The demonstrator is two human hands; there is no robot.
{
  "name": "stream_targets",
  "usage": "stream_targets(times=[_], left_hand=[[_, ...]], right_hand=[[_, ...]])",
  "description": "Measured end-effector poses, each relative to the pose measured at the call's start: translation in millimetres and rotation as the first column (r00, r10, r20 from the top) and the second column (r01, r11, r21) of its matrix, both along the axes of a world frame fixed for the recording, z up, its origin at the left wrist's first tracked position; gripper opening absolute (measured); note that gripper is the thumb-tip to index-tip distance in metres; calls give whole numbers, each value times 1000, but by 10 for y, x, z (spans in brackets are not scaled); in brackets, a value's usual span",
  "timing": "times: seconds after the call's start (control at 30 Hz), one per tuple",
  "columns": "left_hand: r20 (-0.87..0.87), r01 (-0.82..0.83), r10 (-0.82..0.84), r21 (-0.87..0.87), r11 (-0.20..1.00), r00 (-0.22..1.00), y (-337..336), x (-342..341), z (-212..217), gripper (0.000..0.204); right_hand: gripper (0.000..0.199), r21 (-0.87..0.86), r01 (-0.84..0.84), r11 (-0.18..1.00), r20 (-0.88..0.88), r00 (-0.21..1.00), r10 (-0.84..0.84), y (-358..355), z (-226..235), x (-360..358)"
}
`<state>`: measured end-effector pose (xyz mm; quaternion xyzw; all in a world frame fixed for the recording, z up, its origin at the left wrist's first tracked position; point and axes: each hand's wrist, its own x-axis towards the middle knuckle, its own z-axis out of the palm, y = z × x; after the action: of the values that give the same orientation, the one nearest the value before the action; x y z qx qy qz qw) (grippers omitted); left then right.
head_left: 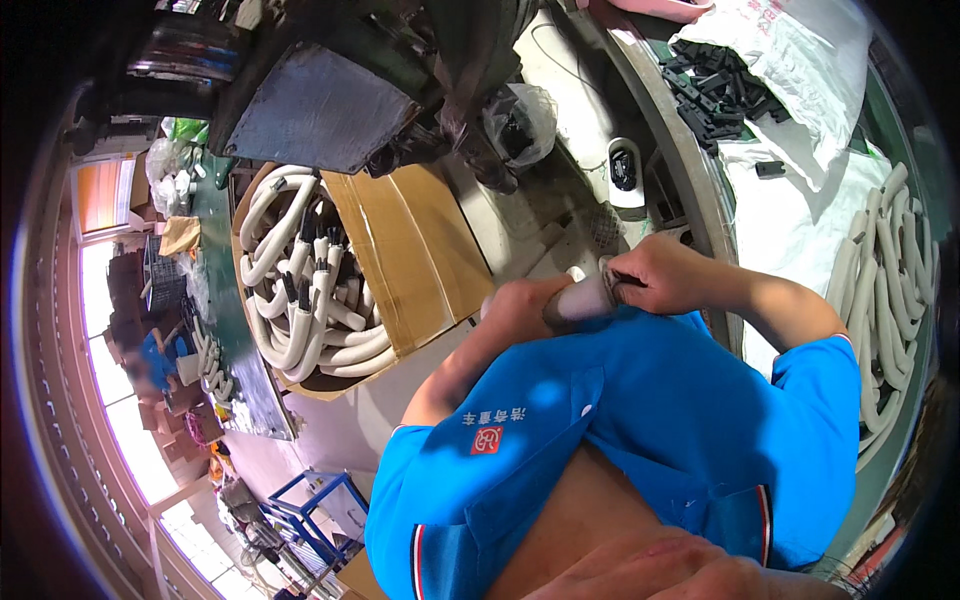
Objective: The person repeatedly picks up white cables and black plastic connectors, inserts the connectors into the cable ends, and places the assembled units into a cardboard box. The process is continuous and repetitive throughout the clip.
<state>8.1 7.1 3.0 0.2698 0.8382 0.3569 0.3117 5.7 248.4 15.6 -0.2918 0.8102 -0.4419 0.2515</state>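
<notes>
Close in front of my blue shirt, both hands are on a pale foam-covered tube (582,302). My left hand (520,312) is closed around the tube on the left. At the other end, my right hand (662,275) has its fingers closed over the tube's tip, where a dark edge shows. Whether a separate part sits at that tip I cannot tell, since the fingers cover it.
An open cardboard box (425,255) at left holds several foam tubes with black ends. Dark machinery (320,110) stands above it. On the right-hand table lie black plastic pieces (715,95), white sacks (800,225) and more bent tubes (890,290). A blue frame (310,500) stands lower left.
</notes>
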Motion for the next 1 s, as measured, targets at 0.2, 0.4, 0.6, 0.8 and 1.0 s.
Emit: stream_targets(times=[0.2,0.4,0.6,0.8,1.0], left_hand=[[-170,15,-2,74,997,985,-95,-58,-13,30],[-376,58,8,166,984,927,163,-81,-124,34],[-286,42,15,191,981,958,82,-114,76,26],[-276,181,-97,300,937,956,23,-297,172,31],[-354,105,55,418,903,934,101,-440,351,39]], right_hand=[[31,-224,38,974,369,928,48,-151,-95,18],[34,-129,158,979,682,731,-28,-214,-125,23],[41,-170,248,954,660,747,-77,-76,27,90],[44,-328,333,884,652,757,-44,10,121,59],[25,-630,448,635,418,884,-209,-236,144,-134]])
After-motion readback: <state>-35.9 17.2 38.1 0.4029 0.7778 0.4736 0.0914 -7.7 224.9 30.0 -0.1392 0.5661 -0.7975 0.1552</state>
